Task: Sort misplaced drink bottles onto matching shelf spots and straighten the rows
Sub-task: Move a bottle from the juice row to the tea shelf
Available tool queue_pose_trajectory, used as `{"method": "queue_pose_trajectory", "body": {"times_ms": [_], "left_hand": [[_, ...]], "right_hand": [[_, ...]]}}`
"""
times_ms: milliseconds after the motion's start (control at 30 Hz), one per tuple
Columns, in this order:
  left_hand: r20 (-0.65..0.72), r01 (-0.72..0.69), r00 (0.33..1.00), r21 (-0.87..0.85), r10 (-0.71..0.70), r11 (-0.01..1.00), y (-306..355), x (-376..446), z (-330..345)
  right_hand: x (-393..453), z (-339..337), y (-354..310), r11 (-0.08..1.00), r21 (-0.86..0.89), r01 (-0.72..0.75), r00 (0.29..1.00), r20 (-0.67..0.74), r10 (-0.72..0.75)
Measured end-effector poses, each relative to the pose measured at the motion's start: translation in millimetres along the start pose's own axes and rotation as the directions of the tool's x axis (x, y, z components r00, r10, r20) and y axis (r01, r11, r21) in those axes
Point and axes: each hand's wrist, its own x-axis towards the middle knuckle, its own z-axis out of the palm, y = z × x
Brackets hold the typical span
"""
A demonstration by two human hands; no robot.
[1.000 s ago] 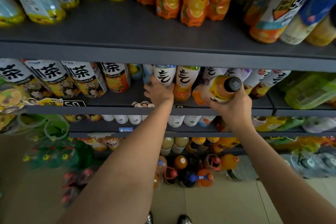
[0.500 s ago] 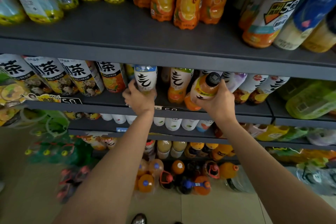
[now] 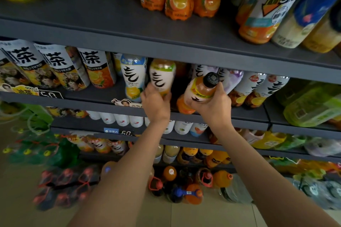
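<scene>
the right hand is wrapped around an orange bottle with a black cap, fingers curled on its body, and it holds the bottle tilted at the front edge of the middle shelf. the bottle is not standing in a row yet. just to the left of it, the left hand grips the lower part of a white bottle with a green top, which stands on the same shelf; i cannot tell for sure if this hand is lifting it or only pushing it sideways, because the bottom is hidden behind the hand.

between the two hands there is a dark gap in the row, and i judge this is the spot being prepared for the orange bottle. so the task looks to be in the middle: one bottle is in hand and not yet placed. left of the left hand, a white bottle with a blue top and the tea bottles stand fairly even. right of the right hand, the white bottles lean unevenly, so straightening there probably remains.
</scene>
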Motion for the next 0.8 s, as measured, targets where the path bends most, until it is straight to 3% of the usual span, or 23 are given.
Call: {"method": "queue_pose_trajectory", "body": {"times_ms": [67, 267, 600, 800], "left_hand": [[-0.033, 0.047, 0.998, -0.029, -0.048, 0.998, -4.3, -2.0, -8.0], [0.041, 0.093, 0.995, -0.006, -0.093, 0.996, 1.2, -1.1, -17.0], [0.123, 0.004, 0.992, 0.183, -0.027, 0.983, -2.2, 14.1, -31.8], [0.079, -0.004, 0.997, 0.151, -0.008, 0.989, 2.2, 13.6, -22.0]], "right_hand": [[1.7, 4.3, -3.8, 0.999, -0.005, -0.034, 0.999, -0.019, 0.034], [13.0, 24.3, -26.9, 0.993, -0.07, -0.092, 0.995, 0.017, 0.094], [32.4, 51.1, -38.0, 0.984, -0.002, -0.177, 0.984, 0.011, 0.177], [22.9, 74.4, -12.1, 0.934, 0.016, -0.358, 0.921, 0.173, 0.35]]}}
